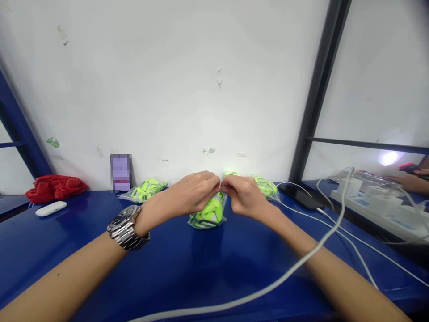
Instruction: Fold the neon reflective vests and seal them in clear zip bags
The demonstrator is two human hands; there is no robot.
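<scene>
A clear plastic bag [208, 215] with folded neon-yellow and grey reflective fabric inside hangs or rests upright near the middle of the blue table. My left hand [192, 192], with a metal watch on its wrist, pinches the bag's top edge. Right beside it, my right hand [244, 193] pinches the same edge, fingertips almost touching the left ones. Behind my left wrist lies another bag of neon fabric [147, 189]. A further neon bag [267, 186] sits behind my right hand, partly hidden by it.
A red plastic bag [55, 188], a white case [51, 209] and a propped phone [121, 173] are at the left. To the right lie a black phone [301, 197] and a power strip with chargers [382, 208]. A white cable [284, 279] crosses the foreground over my right forearm.
</scene>
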